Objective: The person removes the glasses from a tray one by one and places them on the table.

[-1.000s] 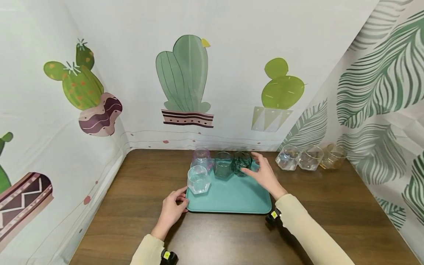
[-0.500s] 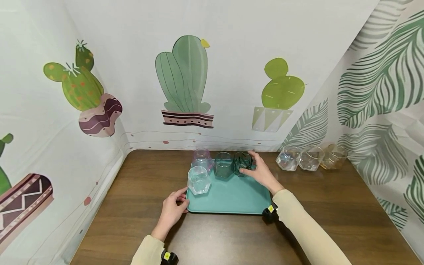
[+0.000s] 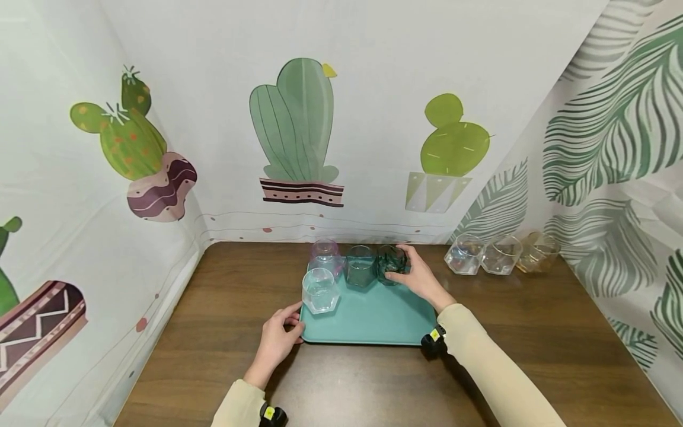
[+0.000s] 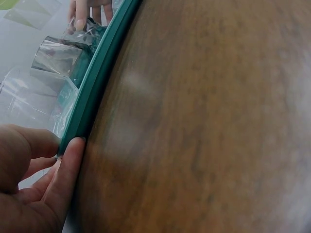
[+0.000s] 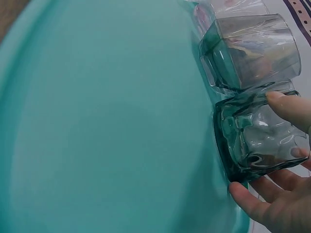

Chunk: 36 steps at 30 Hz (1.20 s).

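A turquoise tray [image 3: 373,323] lies on the wooden table. My left hand [image 3: 280,332] pinches its left rim near the front corner, thumb and fingers meeting at the edge in the left wrist view. At the tray's back right, my right hand [image 3: 421,279] grips a dark, wavy-sided drinking glass [image 5: 257,136], thumb on one side and fingers on the other. Close beside that glass stands a smooth grey glass [image 5: 260,51]. Further left are a pinkish-purple glass [image 3: 325,256] at the back and a clear glass [image 3: 320,290] in front of it, all upright.
Three more glasses stand in a row at the table's back right: an iridescent clear one [image 3: 465,255], a plain clear one [image 3: 501,255] and an amber one [image 3: 537,253]. A cactus-printed cloth [image 3: 373,148] hangs right behind the table [image 3: 229,296].
My right hand has shifted slightly leftward around the dark glass, closing in on it. The left hand stays on the tray rim, and the glasses stand where they were.
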Each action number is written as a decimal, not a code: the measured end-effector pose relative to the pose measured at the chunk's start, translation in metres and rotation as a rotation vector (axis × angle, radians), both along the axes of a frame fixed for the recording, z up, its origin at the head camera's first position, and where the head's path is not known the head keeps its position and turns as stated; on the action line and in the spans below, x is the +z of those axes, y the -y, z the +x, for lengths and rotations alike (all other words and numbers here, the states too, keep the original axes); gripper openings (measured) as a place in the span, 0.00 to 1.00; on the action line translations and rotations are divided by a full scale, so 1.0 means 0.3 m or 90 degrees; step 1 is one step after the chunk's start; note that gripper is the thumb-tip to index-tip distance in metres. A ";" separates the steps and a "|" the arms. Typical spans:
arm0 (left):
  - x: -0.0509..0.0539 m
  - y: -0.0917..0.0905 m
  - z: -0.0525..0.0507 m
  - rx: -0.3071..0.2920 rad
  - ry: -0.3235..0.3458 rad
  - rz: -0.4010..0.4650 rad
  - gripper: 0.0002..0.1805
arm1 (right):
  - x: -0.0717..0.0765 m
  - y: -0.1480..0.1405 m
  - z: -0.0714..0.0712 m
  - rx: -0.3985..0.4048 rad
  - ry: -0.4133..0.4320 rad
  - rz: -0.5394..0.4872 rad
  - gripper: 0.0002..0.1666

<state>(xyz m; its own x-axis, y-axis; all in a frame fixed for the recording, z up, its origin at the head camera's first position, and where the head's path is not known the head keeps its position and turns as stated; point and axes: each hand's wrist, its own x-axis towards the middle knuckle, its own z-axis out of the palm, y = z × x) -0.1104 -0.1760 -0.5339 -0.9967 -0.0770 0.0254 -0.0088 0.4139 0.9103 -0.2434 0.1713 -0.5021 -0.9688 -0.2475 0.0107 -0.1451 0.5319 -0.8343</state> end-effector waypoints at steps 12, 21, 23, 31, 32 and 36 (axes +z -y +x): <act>0.003 -0.001 0.001 -0.002 0.001 -0.003 0.25 | -0.007 -0.018 0.046 -0.035 -0.017 0.015 0.48; 0.003 0.006 0.000 -0.011 -0.003 -0.007 0.26 | -0.005 -0.041 0.103 -0.047 -0.035 0.001 0.47; 0.003 0.007 -0.002 -0.013 0.001 -0.006 0.26 | -0.003 -0.049 0.115 -0.049 -0.033 -0.007 0.46; 0.012 0.008 -0.001 -0.016 0.010 0.001 0.26 | 0.015 -0.080 0.163 -0.049 -0.034 -0.031 0.48; 0.013 0.007 0.000 -0.017 0.010 0.004 0.26 | 0.019 -0.086 0.170 -0.048 -0.037 -0.029 0.47; 0.013 0.006 0.000 -0.017 0.014 0.007 0.26 | 0.035 -0.111 0.199 -0.044 -0.047 -0.034 0.46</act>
